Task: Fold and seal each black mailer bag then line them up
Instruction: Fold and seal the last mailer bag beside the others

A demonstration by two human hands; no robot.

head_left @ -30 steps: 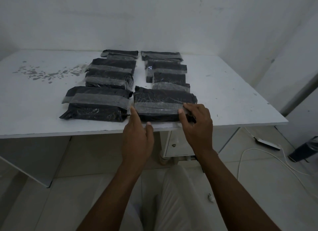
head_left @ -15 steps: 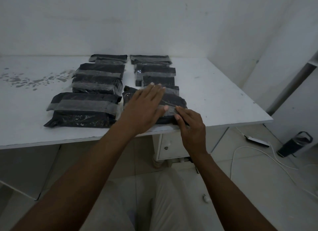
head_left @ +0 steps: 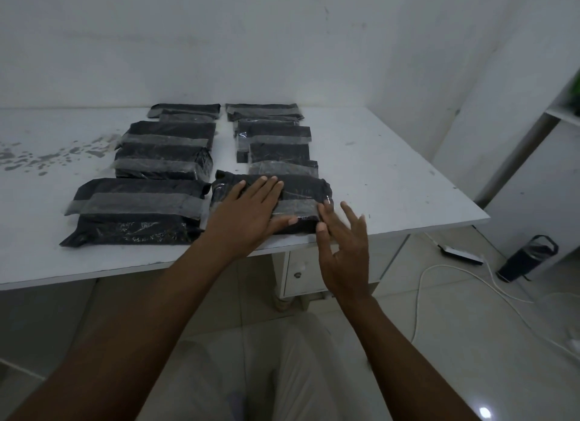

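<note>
Head view. The left grip (head_left: 248,213) lay flat on the nearest bag (head_left: 301,189), palm down, fingers straight and close together, thumb stretched along the bag's near edge. It pressed on the bag and curled round nothing. The fingertips (head_left: 266,180) reached the bag's far edge, so the left half of the bag was under the palm and the right half showed bare beside it.

The right grip (head_left: 343,248) stood at the bag's right end, fingers apart and straight, holding nothing. Its forefinger and thumb touched the end of the bag, where a grey tape strip (head_left: 295,205) ran across. The other fingers were fanned out clear of the bag over the desk (head_left: 392,175), slightly blurred.

The bag lay crosswise at the desk's near edge, at the front of the right column (head_left: 276,138) of folded, taped bags. Its far edge sat just beside the next bag in that column. To its left, almost touching, lay the front bag (head_left: 138,207) of the left column (head_left: 166,157), larger and also taped. Both columns ran back to the wall.

Grey stains (head_left: 47,160) marked the desk's left part. Under the desk stood a white drawer unit (head_left: 301,273). On the floor to the right lay a white cable (head_left: 439,295), a power strip (head_left: 461,252) and a dark flask (head_left: 527,257).
</note>
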